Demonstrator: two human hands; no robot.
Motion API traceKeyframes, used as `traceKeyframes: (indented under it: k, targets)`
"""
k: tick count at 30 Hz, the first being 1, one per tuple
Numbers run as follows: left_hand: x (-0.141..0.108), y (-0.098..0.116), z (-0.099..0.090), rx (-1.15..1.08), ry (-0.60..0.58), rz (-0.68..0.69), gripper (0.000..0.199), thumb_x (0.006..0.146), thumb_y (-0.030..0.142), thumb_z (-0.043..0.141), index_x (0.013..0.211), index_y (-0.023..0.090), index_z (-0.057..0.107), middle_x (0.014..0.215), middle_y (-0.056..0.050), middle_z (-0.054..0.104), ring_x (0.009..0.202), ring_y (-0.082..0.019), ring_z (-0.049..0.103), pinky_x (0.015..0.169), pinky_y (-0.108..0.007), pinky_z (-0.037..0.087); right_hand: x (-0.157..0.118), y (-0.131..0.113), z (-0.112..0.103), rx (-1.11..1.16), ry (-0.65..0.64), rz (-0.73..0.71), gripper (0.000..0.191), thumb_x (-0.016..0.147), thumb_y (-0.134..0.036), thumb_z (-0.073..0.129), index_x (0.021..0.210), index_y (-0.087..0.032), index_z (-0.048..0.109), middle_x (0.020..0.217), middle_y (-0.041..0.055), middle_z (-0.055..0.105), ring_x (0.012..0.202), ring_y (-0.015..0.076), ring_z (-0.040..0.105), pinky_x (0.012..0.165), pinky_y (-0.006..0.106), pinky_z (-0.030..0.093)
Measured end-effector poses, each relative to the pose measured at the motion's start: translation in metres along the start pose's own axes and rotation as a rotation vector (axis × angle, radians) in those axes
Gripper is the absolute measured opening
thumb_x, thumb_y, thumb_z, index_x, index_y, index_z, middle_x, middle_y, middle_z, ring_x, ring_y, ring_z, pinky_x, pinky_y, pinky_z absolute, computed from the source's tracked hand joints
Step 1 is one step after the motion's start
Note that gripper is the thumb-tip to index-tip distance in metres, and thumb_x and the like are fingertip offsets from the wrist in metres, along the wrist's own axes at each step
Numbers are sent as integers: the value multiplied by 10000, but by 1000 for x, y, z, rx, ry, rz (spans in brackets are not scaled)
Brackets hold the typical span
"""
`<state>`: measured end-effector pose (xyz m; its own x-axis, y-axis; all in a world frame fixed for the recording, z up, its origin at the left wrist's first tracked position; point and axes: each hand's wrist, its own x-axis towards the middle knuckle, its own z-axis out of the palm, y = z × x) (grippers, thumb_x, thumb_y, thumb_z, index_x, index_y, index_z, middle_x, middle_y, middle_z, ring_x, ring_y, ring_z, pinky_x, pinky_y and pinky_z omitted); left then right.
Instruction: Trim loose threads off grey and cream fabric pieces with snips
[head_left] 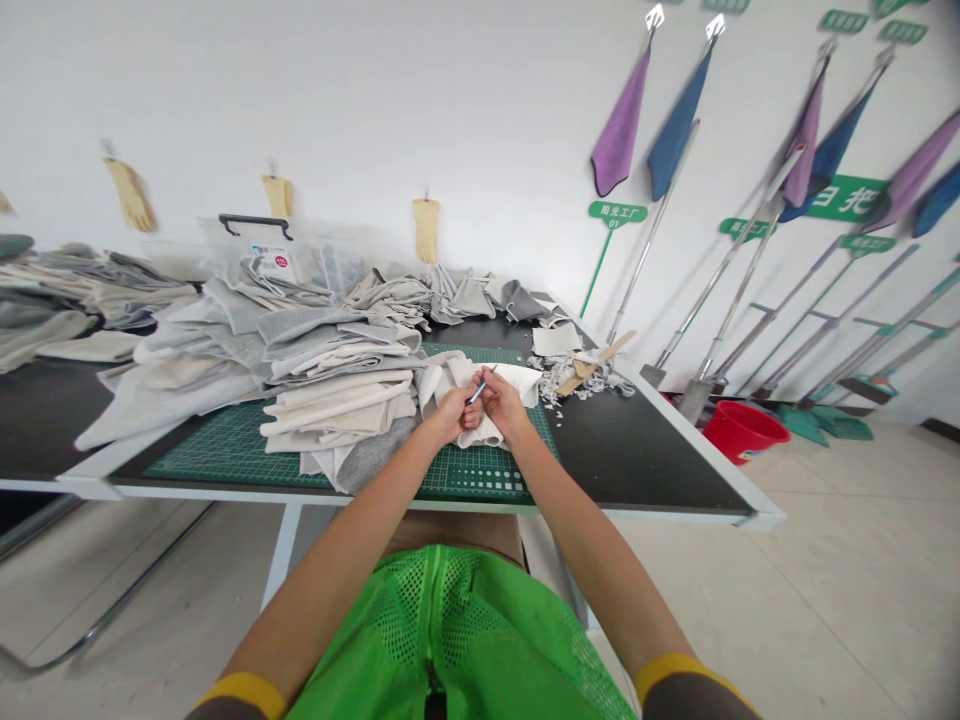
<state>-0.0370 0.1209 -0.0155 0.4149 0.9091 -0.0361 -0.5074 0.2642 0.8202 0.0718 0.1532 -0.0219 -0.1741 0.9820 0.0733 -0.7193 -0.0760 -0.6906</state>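
Observation:
Both my hands are closed and close together over a white cloth piece (517,380) on the green cutting mat (225,440). My left hand (452,412) is curled on the cloth's near folds. My right hand (502,402) pinches a slim blue-grey tool (476,392), which slants between the two hands. Fingers cover part of the tool, so its exact kind cannot be made out. Just left of my hands rises a stack of folded white and grey cloth pieces (345,385).
More cloth heaps (97,290) lie on the left. A clear plastic box (277,240) stands behind. White scraps (581,375) and a brownish strip (596,365) lie at right. Beyond the table edge are a red bucket (742,430) and long-handled tools (739,260) against the wall.

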Motion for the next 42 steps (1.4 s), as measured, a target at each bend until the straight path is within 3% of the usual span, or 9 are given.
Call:
traceKeyframes:
  k: [6, 26, 32, 42]
  targets:
    - [1, 0, -1, -8, -7, 4, 229, 895, 300, 447, 713, 166, 486, 390, 92, 292, 283, -67, 276, 304, -177, 223, -2, -1, 2, -10, 24, 0, 130, 743, -121, 637, 863, -162, 664, 843, 28, 710, 768, 105, 665, 669, 166, 543]
    - [-2, 0, 1, 6, 0, 16, 286, 924, 275, 366, 698, 158, 497, 387, 79, 293, 283, -67, 277, 306, -177, 215, -2, -1, 3, -10, 10, -6, 95, 743, -158, 653, 837, -159, 666, 838, 27, 711, 748, 109, 659, 658, 174, 544]
    - [-1, 0, 1, 3, 8, 11, 230, 898, 280, 432, 701, 170, 481, 393, 90, 291, 281, -67, 280, 304, -174, 221, -1, -2, 2, -23, 37, 19, 135, 738, -100, 626, 848, -170, 662, 829, 21, 705, 752, 107, 663, 650, 171, 550]
    - [-3, 1, 2, 9, -6, 6, 274, 917, 305, 403, 721, 152, 519, 387, 85, 289, 283, -65, 277, 305, -176, 212, -1, -1, 2, -26, 13, -1, 107, 741, -151, 651, 846, -156, 668, 857, 31, 707, 747, 102, 657, 686, 169, 542]
